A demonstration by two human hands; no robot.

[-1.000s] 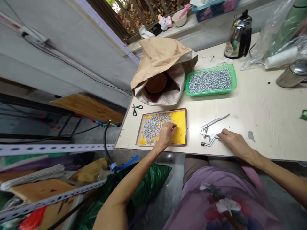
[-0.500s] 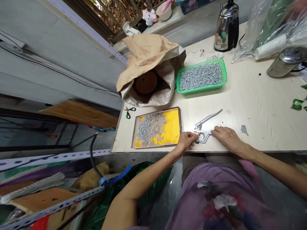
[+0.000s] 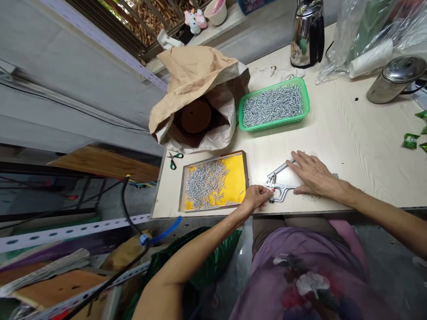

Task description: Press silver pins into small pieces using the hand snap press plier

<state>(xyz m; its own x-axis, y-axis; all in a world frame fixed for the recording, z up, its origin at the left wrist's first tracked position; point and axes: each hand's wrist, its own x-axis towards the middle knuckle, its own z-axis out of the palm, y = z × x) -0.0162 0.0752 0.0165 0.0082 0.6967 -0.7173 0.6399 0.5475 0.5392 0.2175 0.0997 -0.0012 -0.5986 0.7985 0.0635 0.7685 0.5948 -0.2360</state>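
Observation:
A pair of metal hand pliers [image 3: 282,187], with a spring and a red bit near the jaws, lies on the table with handles spread apart. My left hand [image 3: 256,197] is pinched closed right at the jaw end; whatever its fingertips hold is too small or hidden. Across the handle ends lies my right hand [image 3: 312,175], fingers stretched and spread, its fingertips at the upper handle and its thumb by the lower one. To the left is a shallow tray [image 3: 246,169] lined in yellow, with many small silver metal pieces [image 3: 205,182] heaped in it.
Behind stands a green basket [image 3: 274,127] full of similar metal pieces. A large open paper bag [image 3: 196,66] is at the back left, green-handled scissors [image 3: 173,161] in front of it. A kettle [image 3: 307,35], a metal pot [image 3: 393,80] and green wrappers [image 3: 410,141] are farther right.
My right hand has opened from its grip on the lower handle and spread up toward the upper handle. My left hand stays at the jaws. The view has shifted slightly.

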